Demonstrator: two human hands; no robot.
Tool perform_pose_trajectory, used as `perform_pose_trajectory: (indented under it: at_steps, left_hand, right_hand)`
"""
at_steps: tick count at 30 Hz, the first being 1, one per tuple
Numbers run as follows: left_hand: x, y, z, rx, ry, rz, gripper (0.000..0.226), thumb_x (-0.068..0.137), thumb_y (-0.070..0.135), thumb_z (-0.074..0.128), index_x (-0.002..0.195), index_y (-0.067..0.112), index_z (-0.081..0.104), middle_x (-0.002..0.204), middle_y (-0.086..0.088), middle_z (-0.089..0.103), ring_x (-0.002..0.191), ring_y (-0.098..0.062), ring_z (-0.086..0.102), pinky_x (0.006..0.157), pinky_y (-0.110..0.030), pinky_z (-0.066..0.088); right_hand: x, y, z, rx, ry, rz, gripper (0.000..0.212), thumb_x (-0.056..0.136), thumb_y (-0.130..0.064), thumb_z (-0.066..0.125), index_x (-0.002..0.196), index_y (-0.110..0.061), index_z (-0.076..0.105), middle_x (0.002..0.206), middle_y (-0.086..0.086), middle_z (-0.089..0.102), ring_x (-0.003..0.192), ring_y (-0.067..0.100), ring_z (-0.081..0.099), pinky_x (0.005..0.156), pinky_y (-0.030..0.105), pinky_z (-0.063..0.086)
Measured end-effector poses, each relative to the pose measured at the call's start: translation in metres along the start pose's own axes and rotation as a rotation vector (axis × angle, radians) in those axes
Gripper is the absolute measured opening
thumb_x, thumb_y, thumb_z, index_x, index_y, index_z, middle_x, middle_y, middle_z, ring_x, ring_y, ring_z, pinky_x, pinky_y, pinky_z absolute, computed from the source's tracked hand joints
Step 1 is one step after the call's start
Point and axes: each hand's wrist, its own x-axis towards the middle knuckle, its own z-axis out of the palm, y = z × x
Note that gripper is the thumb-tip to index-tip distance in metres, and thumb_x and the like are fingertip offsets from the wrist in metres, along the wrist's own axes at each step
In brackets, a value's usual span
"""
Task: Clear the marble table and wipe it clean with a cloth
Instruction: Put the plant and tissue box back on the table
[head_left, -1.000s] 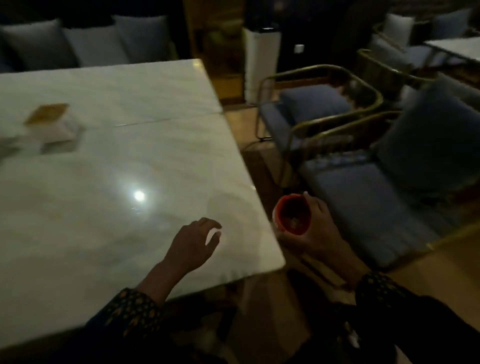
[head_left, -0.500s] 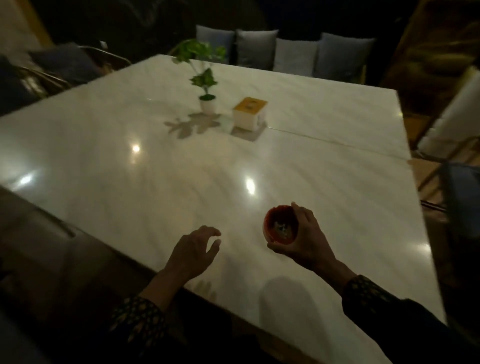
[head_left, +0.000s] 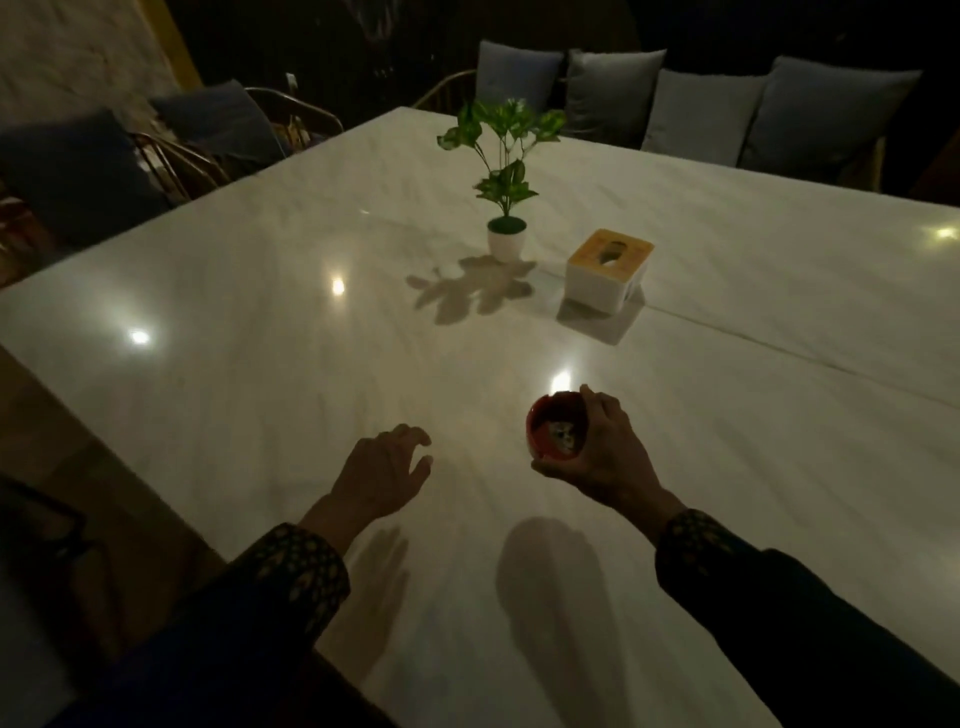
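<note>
**Red bowl held over the marble table**

The right hand grips a small red bowl, fingers curled round its far side and thumb under its near rim, and holds it above the marble table, between the table's near edge and the tissue box. Something pale and crumpled lies inside the bowl; in this dim light I cannot tell what it is. The shadow of the hand falls on the marble nearer the person than the bowl, so the bowl looks lifted off the surface.

The left hand hangs palm down to the left of the bowl, holding nothing, its fingers apart and loosely bent. It, too, throws a shadow on the marble below it.

Beyond the bowl, toward the middle of the table, stands the tissue box, white with a yellowish top, resting on the seam that crosses the slab. Just left of the box stands a small potted plant in a white pot, upright, its leaf shadow spread on the marble toward the bowl. Several ceiling lights glint off the polished top.

Grey cushions line the far side of the table behind the plant, and blue-cushioned chairs with metal frames stand along its left side.
</note>
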Motion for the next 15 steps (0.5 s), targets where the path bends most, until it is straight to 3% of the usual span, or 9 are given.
perform_pose_trajectory:
  at_steps: [4,9,12,15]
  left_hand:
    - [0.073,-0.044,0.000,0.075,-0.022,0.084,0.068,0.082,0.058,0.016,0.121,0.020,0.056,0.120,0.000,0.059,0.100,-0.024,0.061,0.087,-0.037,0.044]
    - [0.195,-0.105,0.001,0.060,-0.008,0.210,0.053,0.088,0.050,0.033,0.115,0.014,0.062,0.113,-0.006,0.063,0.094,-0.030,0.063,0.082,-0.039,0.046]
    - [0.275,-0.134,0.008,0.035,-0.034,0.252,0.048,0.090,0.045,0.042,0.122,0.013,0.058,0.123,-0.007,0.060,0.107,-0.029,0.059,0.090,-0.041,0.045]
    - [0.344,-0.164,0.035,0.060,-0.064,0.280,0.067,0.088,0.055,0.027,0.132,0.011,0.054,0.135,-0.013,0.055,0.124,-0.030,0.053,0.101,-0.046,0.040]
  right_hand:
    - [0.065,-0.015,0.016,0.026,0.063,0.066,0.125,0.056,-0.063,0.082,0.151,-0.014,0.019,0.146,0.005,0.033,0.130,0.022,0.037,0.100,0.035,0.046]
    - [0.154,-0.031,0.036,0.043,0.156,0.198,0.116,0.053,-0.062,0.083,0.146,-0.018,0.028,0.141,0.003,0.037,0.125,0.021,0.040,0.097,0.039,0.048]
    - [0.219,-0.042,0.049,0.041,0.177,0.268,0.111,0.053,-0.061,0.083,0.142,-0.017,0.033,0.137,0.003,0.040,0.123,0.022,0.043,0.097,0.041,0.049]
    - [0.282,-0.045,0.069,0.042,0.209,0.337,0.117,0.054,-0.060,0.083,0.146,-0.015,0.027,0.141,0.005,0.037,0.128,0.024,0.040,0.102,0.045,0.046]
